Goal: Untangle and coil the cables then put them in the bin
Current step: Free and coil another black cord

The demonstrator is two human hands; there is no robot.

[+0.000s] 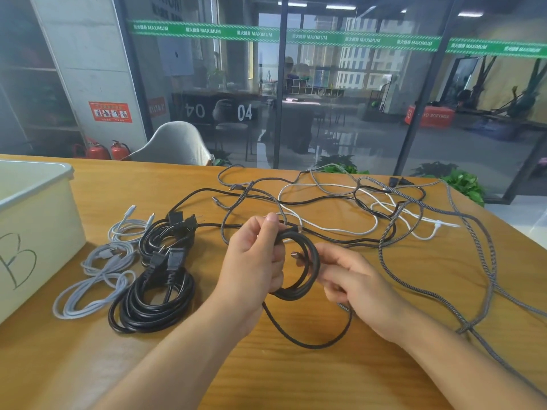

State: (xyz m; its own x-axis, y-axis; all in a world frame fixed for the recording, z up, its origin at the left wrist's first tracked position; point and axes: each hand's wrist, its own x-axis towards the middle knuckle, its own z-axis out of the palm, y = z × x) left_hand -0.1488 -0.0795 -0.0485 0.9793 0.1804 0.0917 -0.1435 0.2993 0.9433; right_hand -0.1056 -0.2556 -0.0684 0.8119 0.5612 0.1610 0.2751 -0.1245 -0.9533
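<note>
**Dark braided cable half coiled between the hands, bin far to the left**

The wooden worktop [296, 380] carries everything. The pale bin [35, 220] marked with a letter B stands well to the left of both hands, so the left hand is the nearer one to it. Beyond the hands and to their right lies the tangle [370, 208] of black, white and grey braided cables, not yet sorted. Between the left hand and the bin lie finished coils: black power cables [154, 300] and, closer to the bin, light grey cables [97, 276].

The dark coil [302, 270] is held upright between the hands. The left hand [254, 261] grips its near side with curled fingers and thumb on top. The right hand [352, 279] pinches the cable just beside the coil. The loose tail [307, 341] hangs in a loop toward the person and runs under the right hand. I judge the next turn must draw in this tail; the grey braided cable [479, 279] to the right could catch it.
</note>
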